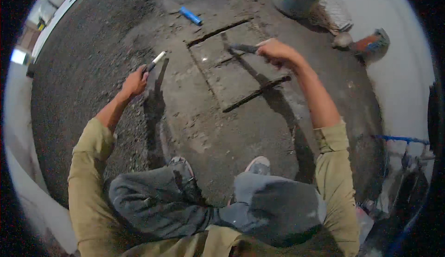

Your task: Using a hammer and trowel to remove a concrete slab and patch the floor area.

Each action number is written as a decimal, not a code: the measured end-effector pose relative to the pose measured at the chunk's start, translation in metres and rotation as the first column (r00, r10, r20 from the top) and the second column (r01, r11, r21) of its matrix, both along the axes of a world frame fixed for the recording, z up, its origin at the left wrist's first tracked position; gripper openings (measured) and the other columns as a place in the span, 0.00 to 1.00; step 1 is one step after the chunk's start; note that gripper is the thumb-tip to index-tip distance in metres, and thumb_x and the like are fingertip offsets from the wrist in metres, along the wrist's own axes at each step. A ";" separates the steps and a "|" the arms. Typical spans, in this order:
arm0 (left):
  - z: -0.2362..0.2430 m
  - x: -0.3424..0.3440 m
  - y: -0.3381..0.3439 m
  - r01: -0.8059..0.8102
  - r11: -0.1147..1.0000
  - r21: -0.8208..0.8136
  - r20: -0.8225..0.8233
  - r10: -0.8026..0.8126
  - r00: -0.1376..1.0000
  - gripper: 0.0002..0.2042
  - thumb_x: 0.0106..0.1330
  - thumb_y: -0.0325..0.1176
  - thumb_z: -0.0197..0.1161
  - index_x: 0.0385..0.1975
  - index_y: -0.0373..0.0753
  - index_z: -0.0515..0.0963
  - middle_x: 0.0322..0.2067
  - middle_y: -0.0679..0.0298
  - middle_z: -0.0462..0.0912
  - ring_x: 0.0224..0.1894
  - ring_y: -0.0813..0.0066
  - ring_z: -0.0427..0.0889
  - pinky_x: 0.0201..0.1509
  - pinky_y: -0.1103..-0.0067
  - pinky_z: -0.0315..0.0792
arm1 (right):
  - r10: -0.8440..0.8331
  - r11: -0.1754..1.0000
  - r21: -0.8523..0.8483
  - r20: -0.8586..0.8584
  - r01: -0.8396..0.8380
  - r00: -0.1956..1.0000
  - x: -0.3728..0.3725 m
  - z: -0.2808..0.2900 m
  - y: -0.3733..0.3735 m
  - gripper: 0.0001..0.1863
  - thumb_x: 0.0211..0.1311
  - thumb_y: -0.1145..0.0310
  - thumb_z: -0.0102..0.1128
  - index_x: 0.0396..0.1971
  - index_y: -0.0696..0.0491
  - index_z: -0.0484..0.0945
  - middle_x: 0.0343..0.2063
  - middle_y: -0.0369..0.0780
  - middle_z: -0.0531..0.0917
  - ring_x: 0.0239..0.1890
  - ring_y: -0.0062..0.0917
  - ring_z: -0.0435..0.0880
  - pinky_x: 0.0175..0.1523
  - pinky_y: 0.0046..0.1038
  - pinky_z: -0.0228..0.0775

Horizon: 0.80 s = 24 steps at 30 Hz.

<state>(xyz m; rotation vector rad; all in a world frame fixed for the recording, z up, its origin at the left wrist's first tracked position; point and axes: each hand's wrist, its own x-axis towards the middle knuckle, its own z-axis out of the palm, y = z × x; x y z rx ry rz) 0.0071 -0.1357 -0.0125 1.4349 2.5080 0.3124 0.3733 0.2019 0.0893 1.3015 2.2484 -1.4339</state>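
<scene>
Head view: left fingers point(144, 76) grip a white-tipped stick point(156, 60), right fingers point(267, 50) a dark tool point(243, 48).

A grey bucket point(297, 0) with a yellow patch stands on the dusty grey floor point(336, 83). To the bucket's right rises a pale wall point(401, 57), and a light slab point(337, 10) lies just beside the bucket on that side. Well left of the bucket spreads dark, loose grit point(92, 48), bordered by a white strip point(59, 16). Nearer than the bucket, farther right, is a blue bar point(404, 139). The light is dim, the floor palest left of the bucket.
</scene>
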 end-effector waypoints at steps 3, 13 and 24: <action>0.001 -0.012 -0.010 -0.085 0.994 -0.062 0.003 0.086 0.996 0.23 0.64 0.37 0.49 0.60 0.46 0.59 0.32 0.42 0.78 0.36 0.42 0.77 0.38 0.56 0.69 | 0.085 0.991 0.104 0.016 -0.086 0.996 -0.011 0.024 -0.007 0.13 0.53 0.64 0.51 0.38 0.53 0.76 0.17 0.38 0.74 0.11 0.21 0.68 0.14 0.28 0.62; -0.035 -0.024 -0.056 -0.134 0.987 -0.088 -0.044 0.131 0.990 0.28 0.57 0.27 0.51 0.61 0.51 0.60 0.38 0.45 0.71 0.34 0.44 0.74 0.39 0.58 0.69 | 0.362 0.874 0.243 0.251 -0.420 0.898 -0.039 0.032 0.011 0.15 0.55 0.64 0.49 0.38 0.56 0.75 0.17 0.42 0.77 0.15 0.27 0.76 0.19 0.30 0.71; 0.064 -0.026 0.031 0.036 0.940 -0.340 -0.086 -0.069 0.994 0.16 0.56 0.35 0.54 0.44 0.40 0.76 0.34 0.46 0.79 0.39 0.49 0.79 0.42 0.63 0.72 | -0.023 0.872 -0.483 -0.206 -0.082 0.978 -0.027 0.012 0.039 0.14 0.55 0.65 0.57 0.37 0.58 0.73 0.28 0.44 0.79 0.22 0.31 0.81 0.25 0.37 0.80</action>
